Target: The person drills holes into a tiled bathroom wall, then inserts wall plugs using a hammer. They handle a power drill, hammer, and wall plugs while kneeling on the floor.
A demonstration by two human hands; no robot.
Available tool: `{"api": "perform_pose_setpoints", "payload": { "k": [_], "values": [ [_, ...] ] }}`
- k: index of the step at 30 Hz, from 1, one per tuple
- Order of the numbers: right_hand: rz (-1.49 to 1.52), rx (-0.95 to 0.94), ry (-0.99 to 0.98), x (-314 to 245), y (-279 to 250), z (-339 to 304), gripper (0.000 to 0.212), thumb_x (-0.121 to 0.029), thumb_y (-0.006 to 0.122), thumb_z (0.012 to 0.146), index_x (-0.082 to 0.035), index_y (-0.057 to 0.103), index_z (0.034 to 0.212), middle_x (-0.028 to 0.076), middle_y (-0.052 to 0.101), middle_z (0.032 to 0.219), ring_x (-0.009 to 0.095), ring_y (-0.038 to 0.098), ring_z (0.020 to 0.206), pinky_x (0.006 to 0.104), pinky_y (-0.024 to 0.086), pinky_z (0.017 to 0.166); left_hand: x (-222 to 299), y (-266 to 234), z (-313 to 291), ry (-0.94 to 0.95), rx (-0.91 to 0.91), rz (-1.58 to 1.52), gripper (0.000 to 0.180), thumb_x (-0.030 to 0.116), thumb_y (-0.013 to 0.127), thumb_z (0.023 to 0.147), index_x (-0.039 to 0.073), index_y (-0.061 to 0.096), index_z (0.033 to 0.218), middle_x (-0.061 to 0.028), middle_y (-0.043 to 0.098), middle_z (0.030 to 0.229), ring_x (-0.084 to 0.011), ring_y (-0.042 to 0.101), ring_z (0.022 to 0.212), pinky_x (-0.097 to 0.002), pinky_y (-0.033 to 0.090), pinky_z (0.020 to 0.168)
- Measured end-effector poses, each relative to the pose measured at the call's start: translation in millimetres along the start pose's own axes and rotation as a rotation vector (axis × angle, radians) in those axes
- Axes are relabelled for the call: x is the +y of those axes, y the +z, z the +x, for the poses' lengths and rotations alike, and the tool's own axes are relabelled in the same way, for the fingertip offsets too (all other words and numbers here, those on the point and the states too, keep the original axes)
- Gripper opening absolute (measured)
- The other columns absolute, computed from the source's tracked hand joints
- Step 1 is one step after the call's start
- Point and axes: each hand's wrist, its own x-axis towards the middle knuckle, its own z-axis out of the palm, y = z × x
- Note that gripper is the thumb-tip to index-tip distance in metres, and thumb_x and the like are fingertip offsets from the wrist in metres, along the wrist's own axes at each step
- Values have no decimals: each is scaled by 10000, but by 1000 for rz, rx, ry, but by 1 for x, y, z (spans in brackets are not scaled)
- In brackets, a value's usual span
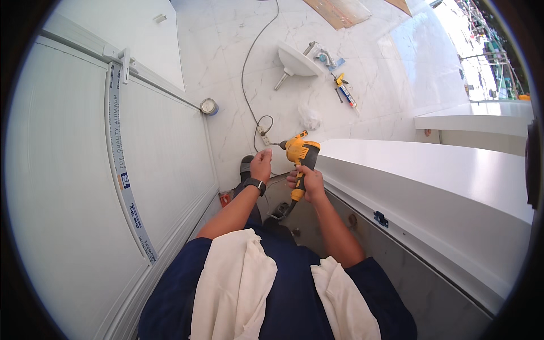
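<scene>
My right hand (309,182) is wrapped round the handle of a yellow and black corded power drill (303,152). The drill lies roughly level, its chuck and thin bit pointing left. Just below the bit's tip is my left hand (261,165), with a dark watch on the wrist. Its fingers are drawn together; what they hold, if anything, is too small to make out. Behind the bit, a white power strip (263,136) with a dark plug lies on the floor, and a cable (245,73) runs away from it.
White panelled doors (68,170) stand at my left, a white counter (430,175) at my right. On the marble-patterned floor are a white basin (296,61), a caulking gun (344,90), a tin can (209,106), a crumpled plastic bag (309,118) and cardboard (340,11).
</scene>
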Motion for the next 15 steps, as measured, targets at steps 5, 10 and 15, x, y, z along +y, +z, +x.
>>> {"api": "perform_pose_setpoints", "payload": {
  "k": [5,10,15],
  "values": [
    [106,120,111,-28,26,54,361,-243,674,946,17,564,1168,172,669,922,227,676,712,361,572,584,56,-41,74,-65,-145,33,379,359,658,1008,47,669,1223,-72,713,1091,-149,668,965,-313,535,842],
    [2,149,8,-81,49,43,386,-215,734,899,76,599,1113,155,666,824,226,654,639,357,554,545,71,-84,96,-235,40,61,399,383,595,1040,7,674,1148,-70,660,868,-133,607,666,-260,469,554],
    [-147,-58,-95,-132,59,8,319,-208,737,898,38,615,1059,107,659,759,199,640,624,346,546,568,52,-103,92,-314,112,289,468,457,584,1027,3,666,951,-18,508,616,-117,427,461,-286,329,413]
  ]
}}
